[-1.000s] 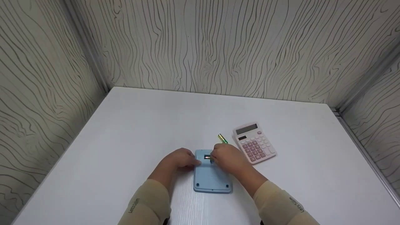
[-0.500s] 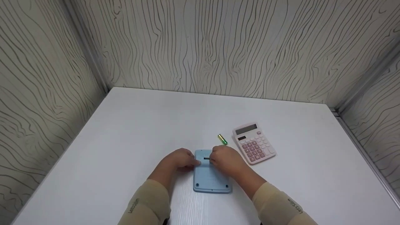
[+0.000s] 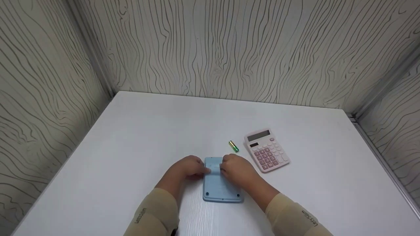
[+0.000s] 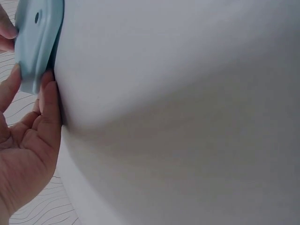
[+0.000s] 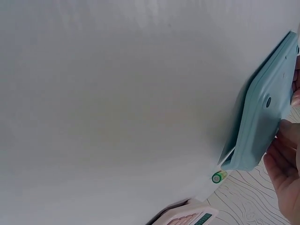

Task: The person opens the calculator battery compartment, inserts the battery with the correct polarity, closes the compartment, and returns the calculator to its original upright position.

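Observation:
A light blue calculator [image 3: 223, 186] lies back side up on the white table. My left hand [image 3: 190, 166] grips its left edge, thumb on top; the left wrist view shows fingers [image 4: 48, 101] along its side. Over the upper part of the back, my right hand [image 3: 238, 168] has bent fingers at the small blue battery cover [image 3: 215, 167], which sits over the battery slot. The hand hides most of that cover. Beyond the calculator lies a green and gold battery [image 3: 233, 146], touched by neither hand.
A pink and white calculator [image 3: 267, 150] lies face up to the right of the battery. The white table [image 3: 157, 124] meets wood-grain patterned panels [image 3: 216, 49] at its back and sides.
The battery seen in the slot a second ago is now covered by the blue cover. My right hand has shifted slightly down, exposing the loose battery fully. My left hand stays put.

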Tool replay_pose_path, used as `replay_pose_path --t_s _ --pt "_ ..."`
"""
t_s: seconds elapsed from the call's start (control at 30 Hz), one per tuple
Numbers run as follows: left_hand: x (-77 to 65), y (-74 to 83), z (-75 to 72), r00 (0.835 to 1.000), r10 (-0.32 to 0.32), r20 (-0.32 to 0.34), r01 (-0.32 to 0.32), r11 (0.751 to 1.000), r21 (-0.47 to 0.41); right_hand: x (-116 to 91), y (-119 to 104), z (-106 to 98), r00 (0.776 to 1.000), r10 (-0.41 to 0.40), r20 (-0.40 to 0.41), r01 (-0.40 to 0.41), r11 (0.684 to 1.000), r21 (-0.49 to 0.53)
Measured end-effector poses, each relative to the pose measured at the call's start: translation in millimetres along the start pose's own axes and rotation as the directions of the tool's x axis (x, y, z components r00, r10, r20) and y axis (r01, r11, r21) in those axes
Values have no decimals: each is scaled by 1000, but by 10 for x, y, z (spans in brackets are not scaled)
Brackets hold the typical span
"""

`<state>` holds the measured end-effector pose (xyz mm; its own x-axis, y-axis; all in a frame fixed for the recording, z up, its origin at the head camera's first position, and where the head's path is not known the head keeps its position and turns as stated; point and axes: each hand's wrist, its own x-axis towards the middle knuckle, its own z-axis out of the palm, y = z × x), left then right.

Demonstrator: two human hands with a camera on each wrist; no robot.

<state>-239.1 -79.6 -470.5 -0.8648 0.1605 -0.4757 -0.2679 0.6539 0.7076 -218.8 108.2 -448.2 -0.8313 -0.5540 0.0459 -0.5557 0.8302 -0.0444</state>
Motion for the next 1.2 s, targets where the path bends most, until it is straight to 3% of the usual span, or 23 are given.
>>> replay_pose_path --t_s 0.23,0.47,0.63,0.77,0.9,1.07,1.2 --pt "12 4 -14 1000 -6 2 6 1000 -10 3 13 14 1000 13 9 -13 1000 23" --pt "8 4 -15 1000 -20 -2 20 1000 -13 -5 89 -20 997 -10 82 1 995 105" --pt "-10 12 0 999 -33 1 33 999 -34 -30 160 -19 991 67 113 -84 984 158" --pt "-7 9 2 1000 -23 7 24 999 -28 -57 206 15 975 191 110 -209 958 194" --pt "-6 5 -8 1000 -14 14 15 999 -47 -83 239 43 929 346 129 -369 891 264" --pt "-9 3 -8 1000 -20 11 20 999 -50 -117 294 107 850 484 207 -524 744 414" --pt "-10 -1 -3 1000 -21 8 21 999 -36 -142 351 170 810 518 273 -580 641 503"
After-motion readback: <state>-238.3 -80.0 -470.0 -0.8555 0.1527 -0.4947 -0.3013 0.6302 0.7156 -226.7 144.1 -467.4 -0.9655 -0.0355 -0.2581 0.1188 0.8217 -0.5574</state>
